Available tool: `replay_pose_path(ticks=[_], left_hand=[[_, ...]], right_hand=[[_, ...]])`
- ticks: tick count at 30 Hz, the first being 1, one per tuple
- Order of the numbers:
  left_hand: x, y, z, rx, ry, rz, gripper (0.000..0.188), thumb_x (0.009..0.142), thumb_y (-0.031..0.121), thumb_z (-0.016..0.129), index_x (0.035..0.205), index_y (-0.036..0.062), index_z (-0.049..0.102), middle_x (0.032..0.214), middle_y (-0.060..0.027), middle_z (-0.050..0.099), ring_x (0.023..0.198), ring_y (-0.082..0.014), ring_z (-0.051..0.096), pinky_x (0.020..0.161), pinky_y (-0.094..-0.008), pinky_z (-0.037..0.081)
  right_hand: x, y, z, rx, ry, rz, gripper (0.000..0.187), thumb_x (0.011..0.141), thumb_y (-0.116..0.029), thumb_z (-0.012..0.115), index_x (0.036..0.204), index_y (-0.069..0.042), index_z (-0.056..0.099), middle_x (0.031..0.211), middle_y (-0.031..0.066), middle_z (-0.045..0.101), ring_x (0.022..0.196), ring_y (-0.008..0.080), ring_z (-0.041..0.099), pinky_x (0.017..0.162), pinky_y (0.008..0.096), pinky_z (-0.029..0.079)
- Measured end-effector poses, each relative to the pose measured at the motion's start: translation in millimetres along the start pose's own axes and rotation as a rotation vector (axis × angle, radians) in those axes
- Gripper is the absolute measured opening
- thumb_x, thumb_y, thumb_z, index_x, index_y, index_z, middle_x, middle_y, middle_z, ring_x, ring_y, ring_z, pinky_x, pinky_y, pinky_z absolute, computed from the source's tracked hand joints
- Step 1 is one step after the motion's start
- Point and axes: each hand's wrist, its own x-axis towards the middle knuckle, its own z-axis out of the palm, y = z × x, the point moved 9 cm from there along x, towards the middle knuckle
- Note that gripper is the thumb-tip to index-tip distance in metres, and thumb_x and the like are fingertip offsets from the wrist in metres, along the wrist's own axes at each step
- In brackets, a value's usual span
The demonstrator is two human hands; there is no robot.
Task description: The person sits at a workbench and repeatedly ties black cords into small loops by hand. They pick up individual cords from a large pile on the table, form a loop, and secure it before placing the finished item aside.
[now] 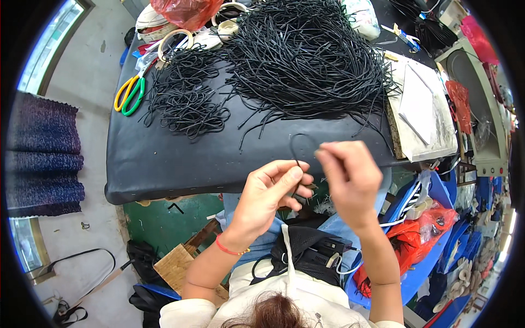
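Observation:
A thin black cord [292,146] arches in a loop between my two hands, just beyond the near edge of the table. My left hand [261,192] pinches it between thumb and fingertips, with a red string bracelet at the wrist. At the other end of the loop, my right hand [353,177] is closed on the cord, its fingers partly smeared by motion. Beyond my hands lies a large heap of straight black cords [306,60]. To its left sits a smaller pile of looped black cords [188,101].
Scissors [131,94] with yellow and green handles lie left on the black-covered table [164,158]. A tape roll [174,45] and red plastic bag [186,12] sit behind. White sheets on a board [418,106] are at right; a blue bin [402,292] holds red bags below.

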Motion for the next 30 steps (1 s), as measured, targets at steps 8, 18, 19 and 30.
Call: replay_pose_path(ticks=[8, 18, 19, 30], left_hand=[[4.9, 6.3, -6.9, 0.038, 0.104, 0.116, 0.019, 0.09, 0.012, 0.052, 0.104, 0.0004, 0.058, 0.092, -0.0074, 0.063, 0.079, -0.0135, 0.062, 0.067, -0.024, 0.055], [10.9, -2.6, -8.7, -0.117, 0.049, -0.028, 0.014, 0.088, 0.012, 0.054, 0.096, 0.0026, 0.06, 0.089, -0.0039, 0.061, 0.075, -0.0094, 0.056, 0.075, -0.0262, 0.05], [9.4, -2.3, -7.6, -0.065, 0.033, -0.033, 0.016, 0.087, 0.012, 0.056, 0.098, 0.0017, 0.061, 0.088, -0.0047, 0.062, 0.075, -0.0099, 0.058, 0.072, -0.0256, 0.051], [4.5, 24.5, -8.5, 0.642, 0.051, 0.243, 0.013, 0.087, 0.007, 0.055, 0.088, -0.0043, 0.061, 0.08, -0.0071, 0.062, 0.07, -0.0122, 0.059, 0.063, -0.0253, 0.05]], right_hand=[[-16.1, -3.8, 26.3, 0.131, -0.157, -0.083, 0.021, 0.073, 0.005, 0.063, 0.094, 0.0, 0.061, 0.08, 0.0107, 0.057, 0.067, 0.0225, 0.059, 0.057, 0.0305, 0.049], [-12.0, -5.2, 13.3, -0.035, -0.118, -0.186, 0.019, 0.069, 0.003, 0.065, 0.086, -0.001, 0.06, 0.077, 0.0083, 0.056, 0.067, 0.0226, 0.057, 0.057, 0.031, 0.048], [-12.0, -9.3, 14.4, -0.042, -0.111, -0.224, 0.019, 0.069, 0.003, 0.065, 0.086, -0.001, 0.059, 0.077, 0.008, 0.055, 0.066, 0.0225, 0.057, 0.057, 0.0311, 0.048], [-13.8, -15.1, 5.8, -0.19, -0.397, -0.252, 0.016, 0.07, -0.003, 0.063, 0.085, -0.002, 0.06, 0.076, 0.0077, 0.055, 0.071, 0.0244, 0.054, 0.065, 0.0343, 0.044]])
